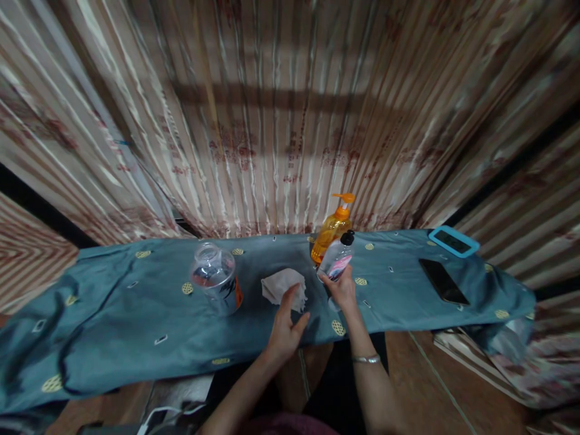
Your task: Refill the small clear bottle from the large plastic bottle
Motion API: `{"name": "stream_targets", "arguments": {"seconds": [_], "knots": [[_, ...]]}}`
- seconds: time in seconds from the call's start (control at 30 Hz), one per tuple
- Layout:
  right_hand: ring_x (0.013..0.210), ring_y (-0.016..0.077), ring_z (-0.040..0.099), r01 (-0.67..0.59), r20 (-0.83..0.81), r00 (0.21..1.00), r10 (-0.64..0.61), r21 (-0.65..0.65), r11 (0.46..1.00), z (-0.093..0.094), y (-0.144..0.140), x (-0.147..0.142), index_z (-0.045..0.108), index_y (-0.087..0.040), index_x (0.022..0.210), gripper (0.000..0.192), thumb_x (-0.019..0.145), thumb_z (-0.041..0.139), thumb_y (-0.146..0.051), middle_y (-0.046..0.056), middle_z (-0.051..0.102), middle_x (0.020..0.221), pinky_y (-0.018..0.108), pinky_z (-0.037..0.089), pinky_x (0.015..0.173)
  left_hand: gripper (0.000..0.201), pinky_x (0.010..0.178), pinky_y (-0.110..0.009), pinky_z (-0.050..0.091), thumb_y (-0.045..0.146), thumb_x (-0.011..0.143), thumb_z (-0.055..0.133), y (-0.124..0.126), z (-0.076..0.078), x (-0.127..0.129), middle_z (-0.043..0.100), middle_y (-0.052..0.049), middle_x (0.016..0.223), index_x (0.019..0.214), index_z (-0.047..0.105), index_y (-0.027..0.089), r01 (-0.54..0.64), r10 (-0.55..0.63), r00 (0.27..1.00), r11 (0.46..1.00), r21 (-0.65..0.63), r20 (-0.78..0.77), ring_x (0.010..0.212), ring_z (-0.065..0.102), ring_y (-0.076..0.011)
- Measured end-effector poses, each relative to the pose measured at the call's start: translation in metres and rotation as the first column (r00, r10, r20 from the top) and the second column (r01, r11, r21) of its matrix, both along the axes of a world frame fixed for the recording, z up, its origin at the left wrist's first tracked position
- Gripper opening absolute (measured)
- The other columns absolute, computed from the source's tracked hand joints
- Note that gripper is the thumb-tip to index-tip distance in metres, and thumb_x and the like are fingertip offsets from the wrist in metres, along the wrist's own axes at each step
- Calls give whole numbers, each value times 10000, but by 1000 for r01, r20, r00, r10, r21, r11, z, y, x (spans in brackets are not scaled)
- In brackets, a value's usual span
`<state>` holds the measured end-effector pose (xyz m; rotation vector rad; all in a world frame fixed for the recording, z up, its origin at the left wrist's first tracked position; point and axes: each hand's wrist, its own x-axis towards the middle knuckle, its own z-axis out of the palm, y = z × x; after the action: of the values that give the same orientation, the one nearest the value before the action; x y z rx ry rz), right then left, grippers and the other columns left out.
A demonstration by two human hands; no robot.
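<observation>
My right hand [344, 291] grips a small clear spray bottle [337, 257] with a black cap and pink label, held tilted just above the table. My left hand [286, 329] rests with fingers spread on the blue-green tablecloth [136, 314], its fingertips touching a folded white cloth [284, 286]. An orange pump soap bottle [332, 228] stands right behind the spray bottle. A silver bracelet circles my right wrist.
A clear plastic jar [216, 277] with an orange label stands left of the white cloth. A black phone [443, 281] and a blue-framed device [454, 241] lie at the right end. Striped curtains [281, 121] hang close behind the table.
</observation>
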<state>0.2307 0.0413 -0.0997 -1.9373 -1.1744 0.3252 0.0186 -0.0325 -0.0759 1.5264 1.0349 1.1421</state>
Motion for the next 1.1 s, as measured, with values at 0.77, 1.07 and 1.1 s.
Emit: {"name": "stream_targets", "arguments": {"seconds": [0.77,1.07,1.1], "knots": [[1287,294,554,-166,245,960,135,108,980,-27,-87,-16,599,-172,1305,517,977,562,-570,129,604,1340,573,427,1108,781,1182,-573,436,536,841,736,-52,8,-145,478,-155,1509,1492,407,257,-611,638,766,762,216,-80,1424,493,-346],[917,191,679,-268,105,957,270,-33,963,28,-85,-40,671,-166,1106,368,961,641,-503,54,701,1020,437,560,899,1165,1306,-575,163,507,714,863,-11,25,-132,193,-204,1708,1606,177,206,-672,685,728,719,179,-17,1598,178,-397],[877,180,682,-324,79,943,325,-25,946,41,-85,-50,673,-172,1116,376,959,643,-512,47,707,1000,412,570,861,1222,1304,-579,155,502,672,892,-5,32,-133,194,-211,1705,1608,166,202,-677,691,723,711,189,-9,1600,169,-402]]}}
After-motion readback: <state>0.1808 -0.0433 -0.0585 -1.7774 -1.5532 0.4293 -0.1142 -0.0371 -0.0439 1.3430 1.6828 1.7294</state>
